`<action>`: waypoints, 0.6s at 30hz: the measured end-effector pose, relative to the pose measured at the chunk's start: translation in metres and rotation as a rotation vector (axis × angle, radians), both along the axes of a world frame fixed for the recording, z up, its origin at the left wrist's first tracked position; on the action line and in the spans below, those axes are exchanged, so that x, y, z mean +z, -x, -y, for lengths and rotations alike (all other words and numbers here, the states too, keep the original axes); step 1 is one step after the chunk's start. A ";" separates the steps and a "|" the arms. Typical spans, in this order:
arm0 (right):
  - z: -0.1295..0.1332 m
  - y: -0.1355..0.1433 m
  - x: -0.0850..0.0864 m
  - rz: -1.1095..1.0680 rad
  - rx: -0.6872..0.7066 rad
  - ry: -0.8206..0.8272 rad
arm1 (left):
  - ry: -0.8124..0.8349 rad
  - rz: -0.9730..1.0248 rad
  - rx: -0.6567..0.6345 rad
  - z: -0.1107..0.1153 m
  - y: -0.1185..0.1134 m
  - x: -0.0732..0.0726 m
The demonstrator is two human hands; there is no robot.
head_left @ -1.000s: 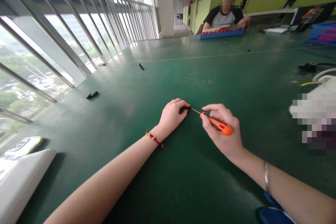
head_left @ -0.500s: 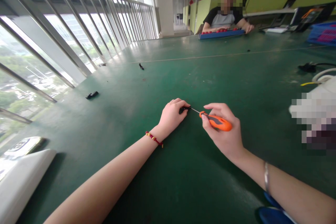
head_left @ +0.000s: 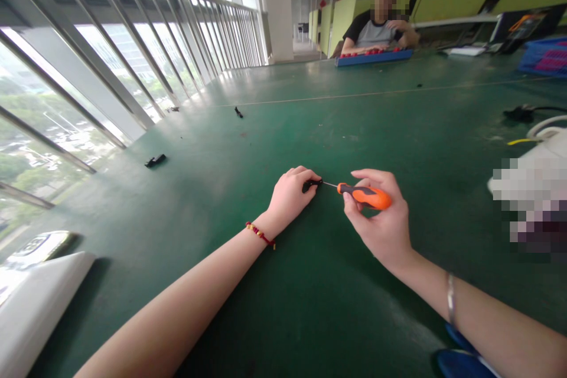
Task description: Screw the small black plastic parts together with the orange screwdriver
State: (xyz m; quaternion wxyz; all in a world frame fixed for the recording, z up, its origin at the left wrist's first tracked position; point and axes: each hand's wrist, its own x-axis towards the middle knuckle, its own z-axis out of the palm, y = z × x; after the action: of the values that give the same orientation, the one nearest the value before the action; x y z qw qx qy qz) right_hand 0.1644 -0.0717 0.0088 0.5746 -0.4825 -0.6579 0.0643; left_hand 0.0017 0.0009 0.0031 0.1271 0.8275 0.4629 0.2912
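Note:
My left hand (head_left: 290,192) is closed around a small black part (head_left: 312,185), pinning it on the green tabletop. Much of that part is hidden by the fingers, so its kind cannot be made out. An orange and dark grey screwdriver (head_left: 367,195) rests in my right hand (head_left: 385,218), gripped between thumb and fingers, with the index finger raised off the handle. Its thin metal shaft points left, and the tip meets the right end of the black part.
Two black pieces, one nearer (head_left: 155,160) and one farther (head_left: 238,112), lie to the left on the table (head_left: 199,147). A white box (head_left: 57,301) is at lower left. Across the table a person (head_left: 376,29) sits behind a blue tray (head_left: 374,59). A blue basket (head_left: 544,56) stands far right.
The screwdriver handle has risen slightly and turned in my right hand, its shaft lying flatter. My left hand stays still. The person opposite has lifted a hand from the tray's end toward the chest.

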 end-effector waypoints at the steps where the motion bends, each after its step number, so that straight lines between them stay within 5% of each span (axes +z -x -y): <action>1: -0.001 0.000 -0.001 -0.032 -0.004 -0.039 | 0.001 0.000 0.002 0.000 0.000 0.000; 10: 0.003 0.001 0.002 0.095 -0.003 0.075 | -0.003 -0.008 0.000 0.000 0.000 -0.001; 18: -0.002 0.000 0.000 -0.040 -0.029 -0.054 | -0.002 -0.008 0.004 0.000 0.000 -0.001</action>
State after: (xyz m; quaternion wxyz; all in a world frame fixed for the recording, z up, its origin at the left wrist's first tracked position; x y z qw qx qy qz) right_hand 0.1647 -0.0694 0.0087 0.6013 -0.4748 -0.6408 0.0479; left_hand 0.0018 0.0005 0.0026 0.1238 0.8279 0.4646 0.2887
